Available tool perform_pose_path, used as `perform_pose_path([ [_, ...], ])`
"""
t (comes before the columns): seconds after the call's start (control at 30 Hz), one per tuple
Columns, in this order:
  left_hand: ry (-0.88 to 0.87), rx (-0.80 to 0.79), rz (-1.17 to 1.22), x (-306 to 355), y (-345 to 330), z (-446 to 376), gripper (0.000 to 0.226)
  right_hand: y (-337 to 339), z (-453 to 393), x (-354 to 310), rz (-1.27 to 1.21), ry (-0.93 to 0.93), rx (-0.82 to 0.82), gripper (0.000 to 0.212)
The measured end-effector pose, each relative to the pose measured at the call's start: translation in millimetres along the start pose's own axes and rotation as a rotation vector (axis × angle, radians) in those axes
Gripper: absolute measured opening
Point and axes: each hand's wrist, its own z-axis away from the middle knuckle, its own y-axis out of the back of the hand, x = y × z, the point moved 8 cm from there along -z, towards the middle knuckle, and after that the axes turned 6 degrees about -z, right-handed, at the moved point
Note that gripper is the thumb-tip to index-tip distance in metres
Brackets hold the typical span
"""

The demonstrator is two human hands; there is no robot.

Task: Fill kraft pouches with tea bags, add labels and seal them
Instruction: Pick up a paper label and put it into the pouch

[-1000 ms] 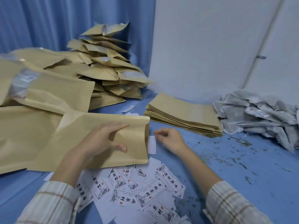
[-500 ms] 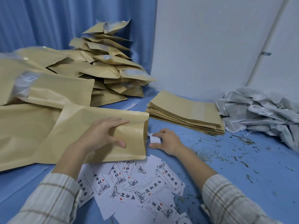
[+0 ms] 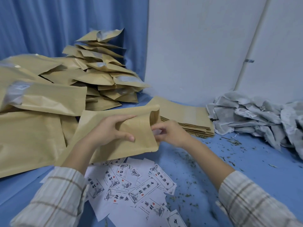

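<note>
My left hand (image 3: 111, 130) grips a kraft pouch (image 3: 141, 141) near its open mouth, thumb on the front and fingers over the top, lifting that end off the blue table (image 3: 246, 164). My right hand (image 3: 172, 133) pinches a small white label (image 3: 157, 132) right at the pouch's mouth. Printed labels (image 3: 131, 185) lie scattered in front of me. A flat stack of empty pouches (image 3: 185, 117) sits just behind my right hand. Grey tea bags (image 3: 255, 115) are heaped at the right.
A tall pile of kraft pouches (image 3: 98, 76) fills the left and back left against a blue curtain (image 3: 57, 23). A white wall (image 3: 205, 46) closes the back right. Loose tea crumbs (image 3: 229, 145) litter the table on the right.
My right hand picked a white label off the table and brought it up to the pouch mouth. My left hand raised the pouch's open end.
</note>
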Motion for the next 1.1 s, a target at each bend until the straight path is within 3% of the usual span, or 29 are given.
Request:
perform_pose_path([
  [0.2, -0.051, -0.096, 0.114, 41, -12, -8, 0.068, 13, -1, -54, 0.624, 0.165, -0.135, 0.024],
  [0.3, -0.113, -0.148, 0.288, 60, -10, -10, 0.066, 30, 3, -80, 0.701, 0.209, -0.179, 0.014],
  [0.4, -0.132, -0.125, 0.402, 79, -5, -15, 0.087, 49, 13, -115, 0.584, 0.209, -0.210, 0.016],
  [0.5, -0.166, 0.018, 0.404, 107, 9, -16, 0.101, 89, 20, -135, 0.369, 0.053, -0.064, 0.027],
  [0.6, -0.296, 0.053, 0.374, 144, 21, -10, 0.090, 118, 20, -139, 0.556, 0.065, -0.030, 0.018],
  [0.63, -0.328, 0.062, 0.335, 155, 23, -8, 0.086, 123, 16, -138, 0.523, 0.014, -0.037, 0.026],
  [0.67, -0.347, 0.113, 0.274, 163, 25, -7, 0.081, 124, 15, -141, 0.513, -0.029, -0.040, 0.033],
  [0.73, -0.348, 0.271, 0.198, 172, 28, -8, 0.064, 132, 15, -150, 0.482, -0.048, 0.029, 0.029],
  [0.8, -0.318, 0.341, 0.296, 174, 25, -9, 0.038, 142, 20, -165, 0.514, -0.014, 0.102, 0.014],
  [0.87, -0.252, 0.378, 0.416, 166, 26, -11, 0.022, 158, 31, -178, 0.567, 0.053, 0.182, 0.019],
  [1.0, -0.172, 0.409, 0.637, 149, 34, -14, 0.028, 200, 65, -190, 0.385, 0.145, 0.328, 0.042],
  [1.1, -0.128, 0.336, 0.771, 144, 28, -19, 0.031, 212, 79, -180, 0.334, 0.153, 0.290, 0.046],
])
